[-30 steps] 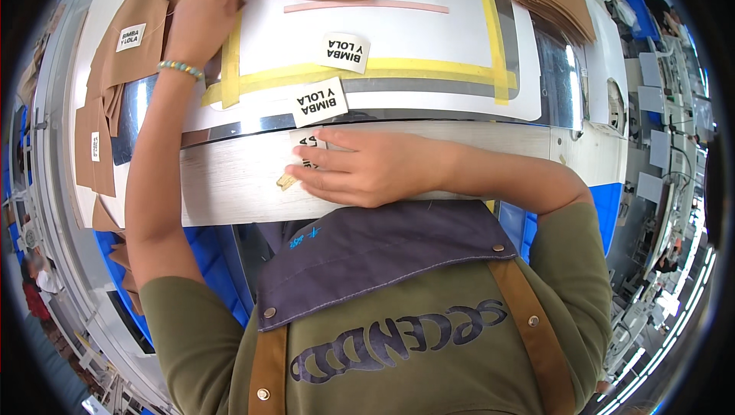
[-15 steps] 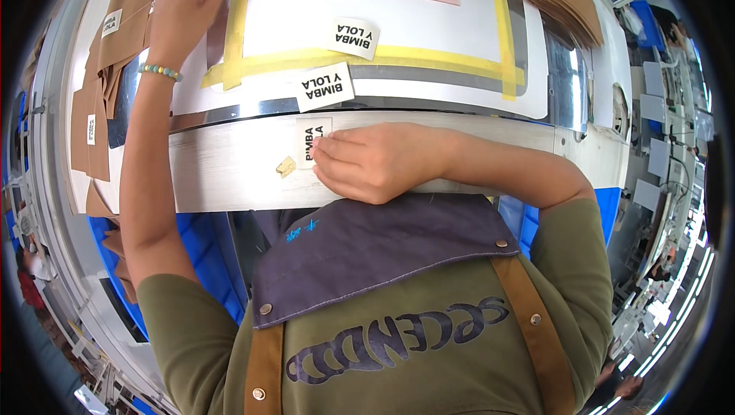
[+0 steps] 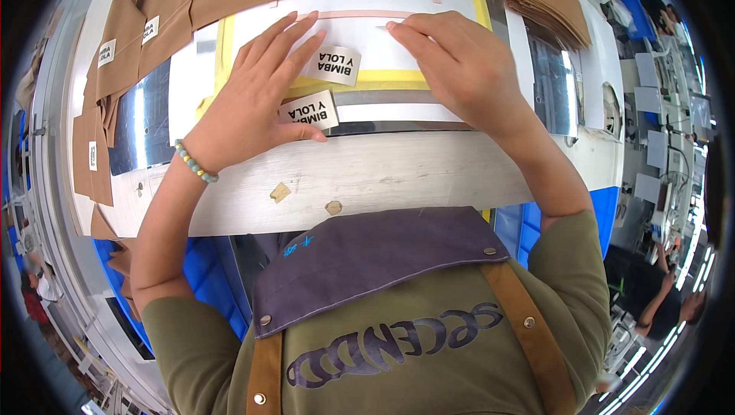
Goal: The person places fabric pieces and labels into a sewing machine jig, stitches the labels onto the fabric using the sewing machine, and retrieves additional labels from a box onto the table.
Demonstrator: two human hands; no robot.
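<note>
off-white label (image 3: 337,65), oblong, black print; lies askew on the white sheet (image 3: 375,47), lower edge over yellow tape (image 3: 390,80). second label (image 3: 312,111), same look, nearer the table's (image 3: 398,185) front edge, partly covered by the left hand.

left hand (image 3: 264,86): fingers spread, palm down over the labels; contact pressure cannot be told. right hand (image 3: 467,63): thumb and forefinger pinched on a thin pale sliver (image 3: 381,28), too small to identify.

handling (judged): labels very light, thin, flexible, probably easily creased; best taken by a corner or edge, clear of print.
</note>
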